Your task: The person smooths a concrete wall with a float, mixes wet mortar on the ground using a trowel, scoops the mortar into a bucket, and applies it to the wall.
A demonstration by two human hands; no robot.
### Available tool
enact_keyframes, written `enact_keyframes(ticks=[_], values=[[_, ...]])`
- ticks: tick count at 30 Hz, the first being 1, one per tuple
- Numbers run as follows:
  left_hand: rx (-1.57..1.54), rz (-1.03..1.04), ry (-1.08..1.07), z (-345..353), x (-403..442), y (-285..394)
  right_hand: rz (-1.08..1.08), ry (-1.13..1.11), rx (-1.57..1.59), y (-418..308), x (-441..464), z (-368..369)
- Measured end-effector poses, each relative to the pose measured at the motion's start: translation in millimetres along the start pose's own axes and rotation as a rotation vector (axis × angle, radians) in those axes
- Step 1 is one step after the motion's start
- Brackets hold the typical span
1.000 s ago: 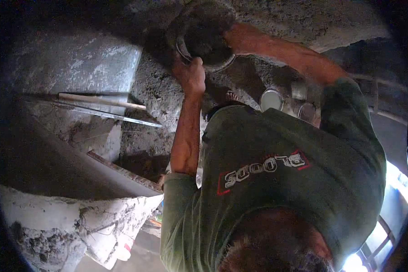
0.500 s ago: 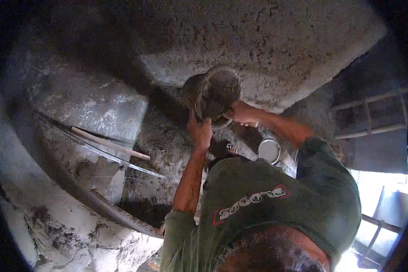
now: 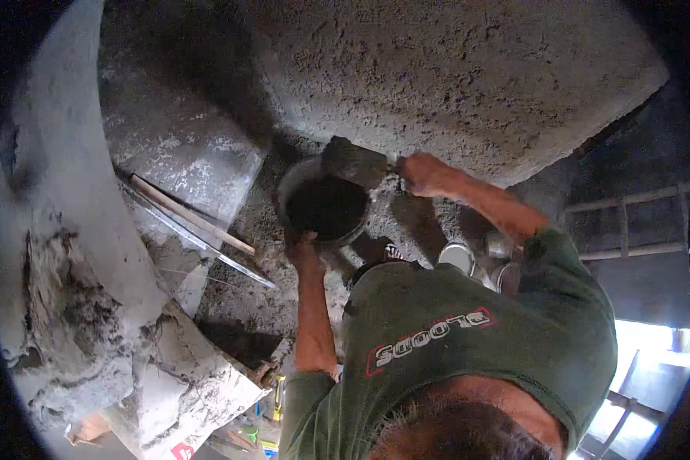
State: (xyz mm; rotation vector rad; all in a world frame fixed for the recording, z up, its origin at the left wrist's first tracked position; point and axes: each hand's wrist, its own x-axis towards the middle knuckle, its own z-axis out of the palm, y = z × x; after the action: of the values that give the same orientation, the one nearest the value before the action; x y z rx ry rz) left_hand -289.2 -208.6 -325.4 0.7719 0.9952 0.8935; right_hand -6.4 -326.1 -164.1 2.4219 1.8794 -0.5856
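Observation:
My left hand is closed on the near rim of a round bucket. Dark wet-looking mortar lies inside it. Above and right of the bucket, my right hand grips the handle of a trowel. The broad blade, coated in grey, covers part of the bucket's far rim; whether it touches the rim I cannot tell.
A rough plastered surface fills the far side. On the left lie a wooden stick and a metal strip. A pale-rimmed pail stands right of the bucket. A ladder-like frame is at the far right.
The bucket has moved left and nearer, and its opening shows differently. My right hand has gone up and right, bringing the trowel blade into sight. My left hand has shifted left and nearer.

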Motion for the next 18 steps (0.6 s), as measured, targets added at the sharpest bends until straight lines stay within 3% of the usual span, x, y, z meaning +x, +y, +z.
enact_keyframes(ticks=[2,3,5,7,8,10,11,12,13,15,18], values=[[-0.179,-0.026,0.089,-11,-28,23,-0.216,-0.021,-0.17,-19,11,-11],[-0.254,0.034,0.084,-29,-29,12,-0.224,-0.022,-0.167,-32,16,-18],[-0.166,-0.064,0.215,-76,-42,5,-0.454,-0.176,-0.09,-64,23,-33],[-0.229,0.072,0.278,-103,-52,-10,-0.722,-0.185,0.03,-90,29,-36],[-0.339,-0.104,0.127,-139,-70,-11,-0.733,-0.184,0.04,-100,31,-38],[-0.312,-0.291,0.322,-163,-100,-5,-0.925,-0.367,0.299,-111,41,-43],[-0.263,-0.221,0.506,-162,-111,-7,-0.942,-0.369,0.306,-107,53,-41],[-0.196,-0.156,0.687,-160,-123,-8,-0.955,-0.463,0.308,-101,67,-34],[-0.216,-0.012,0.701,-167,-136,-13,-0.968,-0.556,0.306,-93,81,-33],[-0.1,0.005,0.805,-163,-148,-12,-0.68,-0.727,0.538,-46,110,-44],[-0.135,-0.02,0.721,-147,-166,-1,-0.258,-0.409,0.941,65,185,-21]])
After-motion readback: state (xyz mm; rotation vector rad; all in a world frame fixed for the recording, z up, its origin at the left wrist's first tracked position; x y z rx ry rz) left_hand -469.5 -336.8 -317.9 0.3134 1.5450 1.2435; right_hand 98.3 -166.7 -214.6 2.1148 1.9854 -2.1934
